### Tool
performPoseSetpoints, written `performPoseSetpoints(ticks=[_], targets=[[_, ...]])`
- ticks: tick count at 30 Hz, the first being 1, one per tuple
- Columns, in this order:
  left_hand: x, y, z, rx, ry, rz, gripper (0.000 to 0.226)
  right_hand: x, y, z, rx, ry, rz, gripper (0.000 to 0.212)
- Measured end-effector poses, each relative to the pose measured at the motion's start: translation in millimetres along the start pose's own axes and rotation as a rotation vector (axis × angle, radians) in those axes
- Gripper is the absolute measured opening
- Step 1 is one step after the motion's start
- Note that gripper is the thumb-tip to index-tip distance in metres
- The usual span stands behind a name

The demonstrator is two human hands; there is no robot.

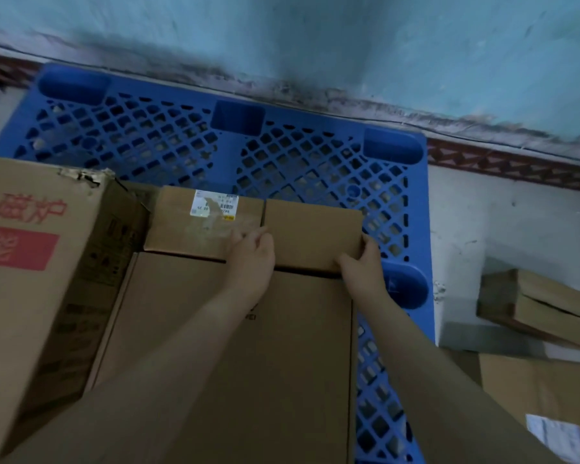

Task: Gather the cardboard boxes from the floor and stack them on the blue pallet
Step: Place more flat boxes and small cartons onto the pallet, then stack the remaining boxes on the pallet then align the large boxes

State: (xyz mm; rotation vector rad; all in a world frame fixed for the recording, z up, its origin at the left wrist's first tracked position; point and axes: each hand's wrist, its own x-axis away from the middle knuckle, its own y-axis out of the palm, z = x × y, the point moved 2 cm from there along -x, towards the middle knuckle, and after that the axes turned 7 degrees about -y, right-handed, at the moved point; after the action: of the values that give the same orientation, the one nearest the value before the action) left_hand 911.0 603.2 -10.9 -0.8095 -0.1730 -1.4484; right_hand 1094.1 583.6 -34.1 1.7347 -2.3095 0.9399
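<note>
A blue lattice pallet [282, 152] lies against the wall. A small plain cardboard box [313, 229] sits on it, with my left hand [253, 252] on its left side and my right hand [360, 262] gripping its right near corner. To its left stands a box with a white label [198, 222]. A large flat box [248, 346] lies in front, under my forearms. A tall box with red print [37, 262] stands at the left.
On the grey floor to the right lie two more cardboard boxes, one tilted [546, 306] and one with a white label [543, 396]. A stained teal wall [349, 45] runs close behind the pallet. The pallet's far half is bare lattice.
</note>
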Motion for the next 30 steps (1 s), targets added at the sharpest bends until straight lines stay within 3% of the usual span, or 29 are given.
performPoseSetpoints(ticks=[8,17,24,30], targets=[[2.8,-7.2,14.0,-0.012,0.020,0.038,0.039,8.2,3.6,-1.9,-0.039,0.042,-0.011,0.065],[56.6,-29.0,96.3,0.110,0.221,0.068,0.034,57.5,-41.7,-81.6,-0.299,-0.191,0.067,0.048],[162.8,11.1,209.6,0.115,0.484,-0.063,0.031,123.2,-189.3,-131.7,-0.416,-0.348,0.230,0.036],[239.2,121.5,238.0,0.130,0.501,-0.190,0.030,149.0,-355.7,-85.2,-0.381,-0.356,0.493,0.031]])
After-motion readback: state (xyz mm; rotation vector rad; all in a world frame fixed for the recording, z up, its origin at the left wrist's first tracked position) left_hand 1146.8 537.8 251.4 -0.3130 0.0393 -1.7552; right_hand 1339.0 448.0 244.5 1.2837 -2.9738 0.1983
